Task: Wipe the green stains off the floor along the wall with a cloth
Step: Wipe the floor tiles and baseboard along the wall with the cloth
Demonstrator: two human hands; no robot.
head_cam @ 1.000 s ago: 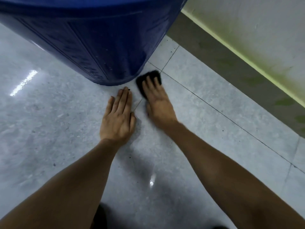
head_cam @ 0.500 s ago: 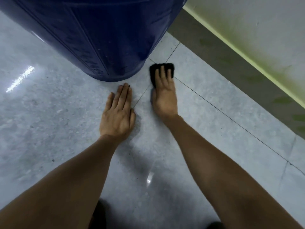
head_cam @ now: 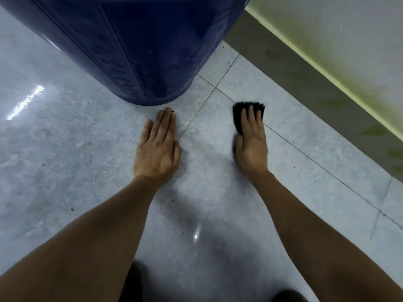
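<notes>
We see both hands down on the floor (head_cam: 87, 171), pale grey tiles w/ thin grout lines. Left hand (head_cam: 158, 147) lies flat, palm down, fingers straight and together, tips just short of the base of a big blue barrel (head_cam: 130, 46). It holds nothing. A tiny dark speck sits at its fingertips; can't tell what it is.

Right hand (head_cam: 250, 140) presses flat on a black cloth (head_cam: 238, 115), fingers straight on top of it, not curled round it. Most of the cloth is under the palm and fingers, so only its far edge and left side show; shape and fold not readable. Cloth sits on the tile right of the grout crossing, apart from the barrel and short of the darker grey strip (head_cam: 316, 83) running along the wall (head_cam: 338, 29).

Green stains (head_cam: 374, 129) show as blurred smudges on that strip, a few of them, edges hard to make out, the far-right ones cut off by the frame. Wall foot has a yellow-green tint. Barrel top is cut off above. Dark shapes at bottom edge, prob. knees or feet, too cropped to say.
</notes>
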